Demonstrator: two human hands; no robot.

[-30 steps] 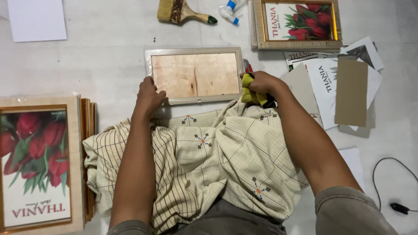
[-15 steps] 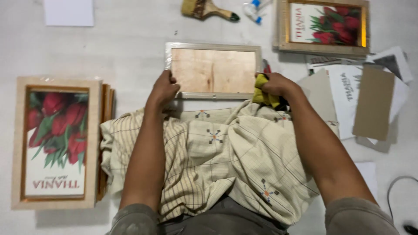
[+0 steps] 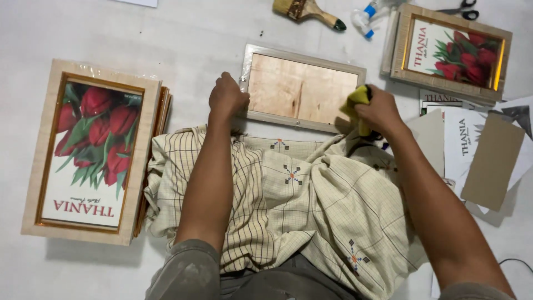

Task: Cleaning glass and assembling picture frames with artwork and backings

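A pale wooden picture frame with a bare plywood panel lies flat on the white floor ahead of me. My left hand rests closed on its left edge and steadies it. My right hand grips a yellow cloth pressed against the frame's right lower corner. A cream checked cloth covers my lap below both forearms.
A stack of frames, the top one showing red tulips, lies at the left. Another tulip frame sits far right. A paintbrush, a small bottle, scissors and loose cardboard and prints lie around.
The view has shifted, so everything sits further right and lower. My right hand with the yellow cloth has moved slightly onto the frame's right corner. My left hand keeps its hold.
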